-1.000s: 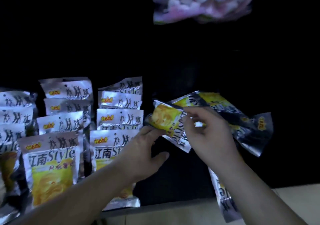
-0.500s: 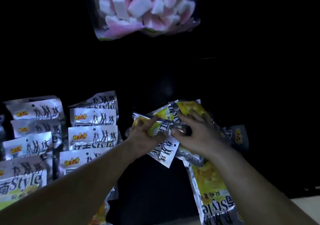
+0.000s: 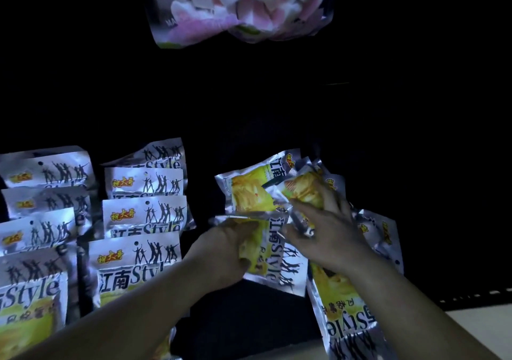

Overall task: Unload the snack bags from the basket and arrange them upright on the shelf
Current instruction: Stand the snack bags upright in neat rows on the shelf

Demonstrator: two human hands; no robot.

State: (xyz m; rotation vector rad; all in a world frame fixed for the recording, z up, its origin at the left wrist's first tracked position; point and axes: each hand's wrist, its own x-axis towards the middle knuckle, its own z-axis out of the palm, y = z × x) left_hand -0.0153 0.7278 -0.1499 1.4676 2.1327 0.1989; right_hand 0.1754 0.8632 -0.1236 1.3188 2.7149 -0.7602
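Left hand [image 3: 221, 251]: my fingers curl round one snack bag [image 3: 273, 260], held sideways, right of the upright rows [image 3: 144, 212].
Right hand [image 3: 324, 235]: clamped on the loose bundle [image 3: 303, 190].
Best move: I'd turn it logo-up and stand it beside them.

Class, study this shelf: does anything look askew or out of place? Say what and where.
Yes. The rows on the left stand upright, but the bags to their right are a jumble. The left hand grips a sideways bag, the right hand holds tilted bags, and the lower-right bag is upside down.
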